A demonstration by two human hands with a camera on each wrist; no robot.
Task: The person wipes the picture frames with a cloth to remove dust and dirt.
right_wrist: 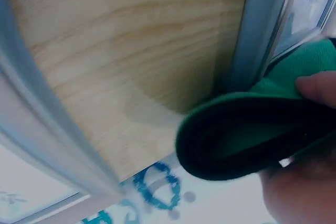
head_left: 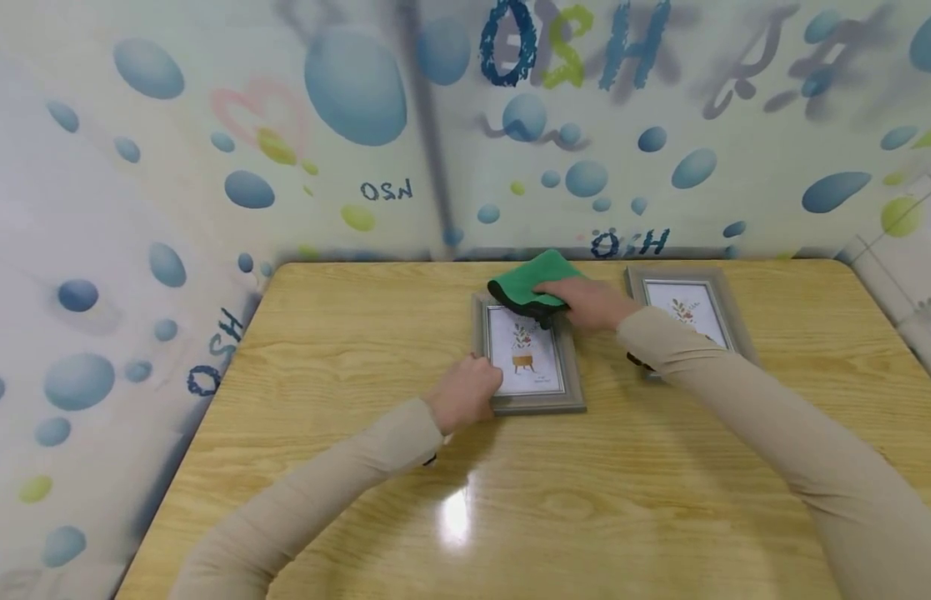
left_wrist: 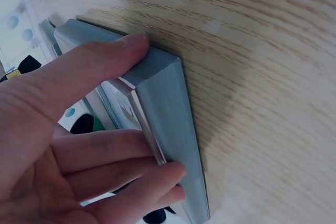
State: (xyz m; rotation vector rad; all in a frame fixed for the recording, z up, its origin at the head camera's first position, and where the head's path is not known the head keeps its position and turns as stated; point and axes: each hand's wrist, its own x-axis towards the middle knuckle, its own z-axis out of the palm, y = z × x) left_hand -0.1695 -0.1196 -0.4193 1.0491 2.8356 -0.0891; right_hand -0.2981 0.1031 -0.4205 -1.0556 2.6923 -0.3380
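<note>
A grey picture frame (head_left: 540,404) with a print of a potted plant lies flat on the table. My left hand (head_left: 465,392) holds its lower left side; in the left wrist view the thumb rests along one edge of the frame (left_wrist: 170,108) and the fingers bend against another. A folded green cloth (head_left: 536,279) with a black border is gripped in my right hand (head_left: 591,303) and lies over the frame's top edge. Seen from the right wrist, the cloth (right_wrist: 210,103) bulges in a loop against the frame's side. The hidden fingertips are under the cloth.
To the right, a second matching picture frame (head_left: 738,321) lies on the wooden table (head_left: 345,333), partly covered by my right forearm. A wall with blue and green spots (head_left: 356,87) stands along the table's back edge and left side.
</note>
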